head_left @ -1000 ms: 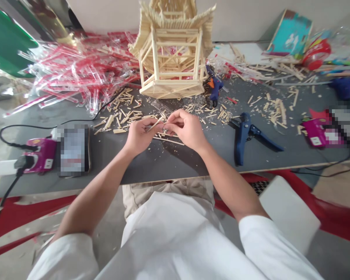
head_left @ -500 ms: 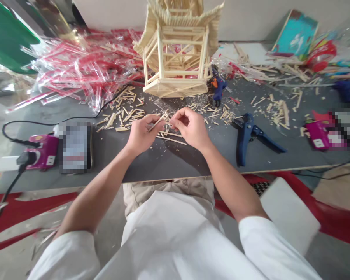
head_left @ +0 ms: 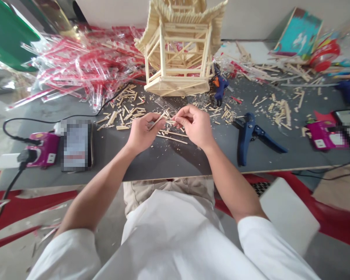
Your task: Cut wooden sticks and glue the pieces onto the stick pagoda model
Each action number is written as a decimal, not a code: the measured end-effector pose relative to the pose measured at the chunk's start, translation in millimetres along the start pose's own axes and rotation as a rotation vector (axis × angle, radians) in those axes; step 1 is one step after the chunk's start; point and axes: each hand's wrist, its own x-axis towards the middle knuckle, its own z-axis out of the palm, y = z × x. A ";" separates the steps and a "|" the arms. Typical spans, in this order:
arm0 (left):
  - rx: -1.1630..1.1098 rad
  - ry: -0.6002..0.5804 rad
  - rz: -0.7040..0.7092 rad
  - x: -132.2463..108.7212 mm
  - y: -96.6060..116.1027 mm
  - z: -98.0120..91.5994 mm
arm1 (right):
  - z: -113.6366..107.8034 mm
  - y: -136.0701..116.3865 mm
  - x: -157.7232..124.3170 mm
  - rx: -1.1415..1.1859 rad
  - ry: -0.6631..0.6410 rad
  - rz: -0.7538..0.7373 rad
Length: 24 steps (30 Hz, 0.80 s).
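Left hand and right hand meet over the worktop, six o'clock from the house; the left pinches a stick, the right a shorter bit. Both look light, stiff and brittle: hold mid-length, gently.

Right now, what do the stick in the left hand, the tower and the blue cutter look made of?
Stick, pinched in the left hand: pale bare wood or bamboo, matte, unpainted.
Tower: the same pale sticks, joined in a lattice, unfinished.
Cutter: blue, smooth handles, probably plastic; its blade cannot be made out.
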 end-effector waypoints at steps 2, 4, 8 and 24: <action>-0.018 0.001 0.001 -0.1 -1.0 -0.2 | -1.1 1.2 -0.7 0.032 -0.015 -0.020; -0.027 0.002 0.002 0.1 -1.4 -0.2 | -1.0 1.8 -2.4 0.045 -0.077 -0.029; -0.035 -0.009 0.004 0.8 -1.3 -0.2 | 2.2 0.7 -5.9 0.002 -0.154 0.012; -0.189 -0.154 -0.059 3.7 3.0 -5.7 | 2.4 -0.5 -4.5 -0.081 -0.151 -0.019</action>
